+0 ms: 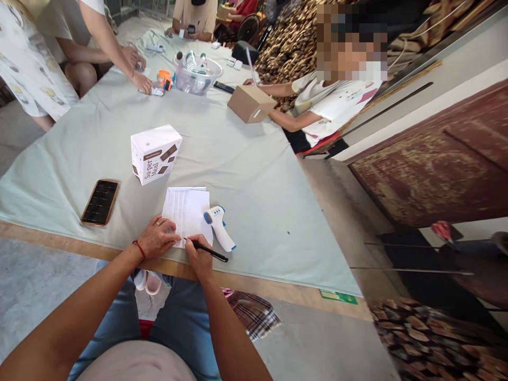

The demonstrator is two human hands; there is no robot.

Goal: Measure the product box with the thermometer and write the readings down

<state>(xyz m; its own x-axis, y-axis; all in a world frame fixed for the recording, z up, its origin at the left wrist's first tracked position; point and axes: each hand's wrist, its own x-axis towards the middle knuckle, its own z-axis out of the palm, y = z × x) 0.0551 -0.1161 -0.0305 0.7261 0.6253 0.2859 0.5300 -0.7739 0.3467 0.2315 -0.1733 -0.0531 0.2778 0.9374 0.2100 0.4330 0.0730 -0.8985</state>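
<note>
Sheets of paper (194, 206) with dense rows of print or writing lie near the front edge of the table. My left hand (157, 238) rests on their lower left part, fingers stretched out, a ring on one finger and a red cord at the wrist. A black pen (214, 253) is gripped in my right hand (199, 259), its tip at the lower part of the sheet. Touching or close to the paper's right side is a white and blue infrared thermometer (220, 228). Behind the paper stands a white "Super Meal" box (155, 153).
A smartphone (100, 202) lies on the pale green tablecloth (254, 185) at the left. Farther back are a plastic basin (194, 82) with bottles, an orange tape-like roll (163, 78) and a cardboard box (250, 103). Other people are around the table; firewood (428, 338) lies at lower right.
</note>
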